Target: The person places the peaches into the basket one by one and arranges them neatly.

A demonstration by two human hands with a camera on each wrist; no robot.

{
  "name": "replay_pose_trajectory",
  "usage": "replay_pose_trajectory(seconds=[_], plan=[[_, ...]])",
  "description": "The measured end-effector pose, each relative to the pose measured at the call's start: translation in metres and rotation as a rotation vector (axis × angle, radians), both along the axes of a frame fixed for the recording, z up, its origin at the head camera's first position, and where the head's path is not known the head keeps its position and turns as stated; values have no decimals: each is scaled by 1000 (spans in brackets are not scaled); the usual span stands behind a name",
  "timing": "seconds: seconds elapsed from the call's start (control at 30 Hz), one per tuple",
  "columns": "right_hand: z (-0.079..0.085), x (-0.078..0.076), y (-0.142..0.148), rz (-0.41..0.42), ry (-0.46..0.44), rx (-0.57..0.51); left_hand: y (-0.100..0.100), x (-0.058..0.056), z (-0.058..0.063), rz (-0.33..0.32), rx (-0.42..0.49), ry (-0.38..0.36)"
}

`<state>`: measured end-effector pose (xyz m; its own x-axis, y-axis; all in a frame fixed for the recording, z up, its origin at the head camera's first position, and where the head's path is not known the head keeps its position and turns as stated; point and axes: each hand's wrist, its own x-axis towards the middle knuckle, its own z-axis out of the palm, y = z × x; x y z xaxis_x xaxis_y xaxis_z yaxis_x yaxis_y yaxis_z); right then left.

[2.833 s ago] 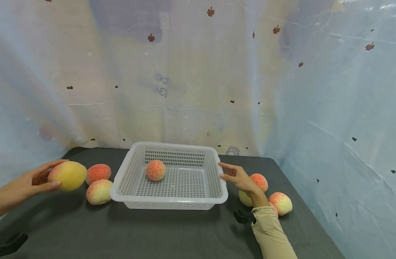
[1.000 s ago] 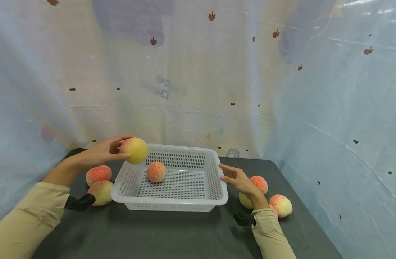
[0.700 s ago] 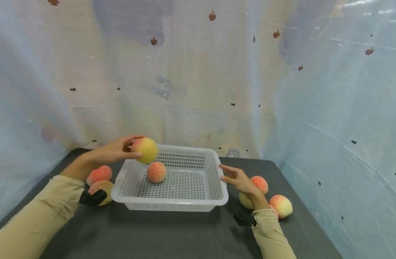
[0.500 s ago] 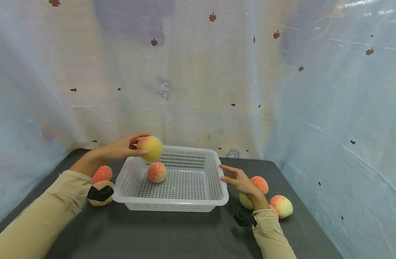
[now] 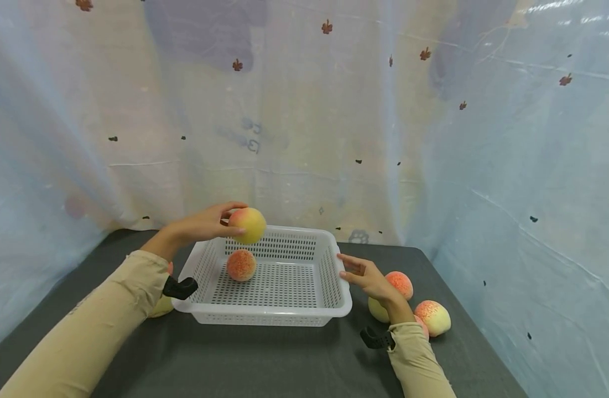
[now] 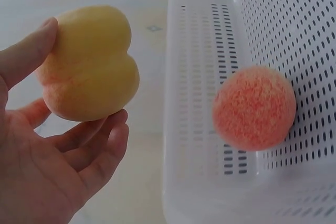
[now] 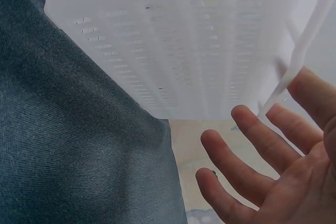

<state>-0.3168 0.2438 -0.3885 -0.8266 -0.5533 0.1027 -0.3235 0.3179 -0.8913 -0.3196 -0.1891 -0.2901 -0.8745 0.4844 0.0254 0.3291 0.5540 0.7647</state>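
Observation:
A yellow peach with a pink blush is held up by my left hand, over the back left part of the white basket. In the left wrist view, the thumb lies on one side of this peach and the fingers support it from the other. Inside the basket, toward its left, sits an orange-red peach. My right hand touches the basket's right rim with its fingertips. The right wrist view shows that hand's fingers spread and loosely bent beside the perforated wall.
Right of the basket lie several peaches, among them an orange one and a red-and-yellow one, partly behind my right forearm. More fruit, including a pale yellow one, is mostly covered by my left sleeve. A patterned curtain hangs behind the dark table.
My left hand has carried the yellow peach from the table's left side rightward and slightly up to above the basket. The right hand stays at the rim.

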Motion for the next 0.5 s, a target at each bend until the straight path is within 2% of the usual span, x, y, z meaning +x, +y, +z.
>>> replay_pose_trajectory(seconds=[0.3, 0.5], plan=[[-1, -1, 1, 6, 0, -5, 23, -17, -8, 48, -33, -10], [-2, -3, 1, -1, -8, -5, 42, -29, -20, 62, -49, -18]])
